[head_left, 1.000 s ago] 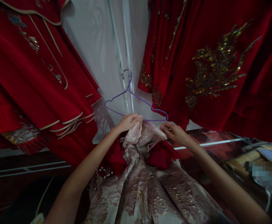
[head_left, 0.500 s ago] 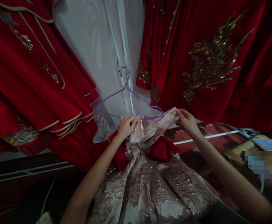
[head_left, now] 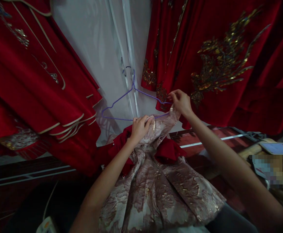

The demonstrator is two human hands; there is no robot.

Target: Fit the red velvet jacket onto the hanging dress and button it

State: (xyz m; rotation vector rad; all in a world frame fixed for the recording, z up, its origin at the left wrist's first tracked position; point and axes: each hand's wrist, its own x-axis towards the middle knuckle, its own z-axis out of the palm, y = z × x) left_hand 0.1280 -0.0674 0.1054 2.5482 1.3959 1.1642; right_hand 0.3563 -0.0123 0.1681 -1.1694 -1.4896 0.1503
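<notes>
A pale pink brocade dress (head_left: 148, 191) with gold threads and red trim hangs down in front of me. My left hand (head_left: 141, 129) pinches the bodice fabric near the middle of its top edge. At the right end of a purple wire hanger (head_left: 120, 100), my right hand (head_left: 181, 103) closes on the dress's shoulder part, which now lies around that end of the hanger. The hanger's hook is on a small ring at the pale panel behind. Its left end is bare of fabric. Fingertips of the right hand partly cover the hanger's tip.
Red garments with trim and beading hang at left (head_left: 66, 81) and right, the right one bearing a gold sequin motif (head_left: 226, 61). A phone-like device (head_left: 278, 148) lies at the right. A white power strip (head_left: 46, 225) is at lower left.
My right hand has moved up and left, bringing the dress's shoulder part onto the hanger's right end. My left hand has shifted slightly right and up, still pinching the fabric.
</notes>
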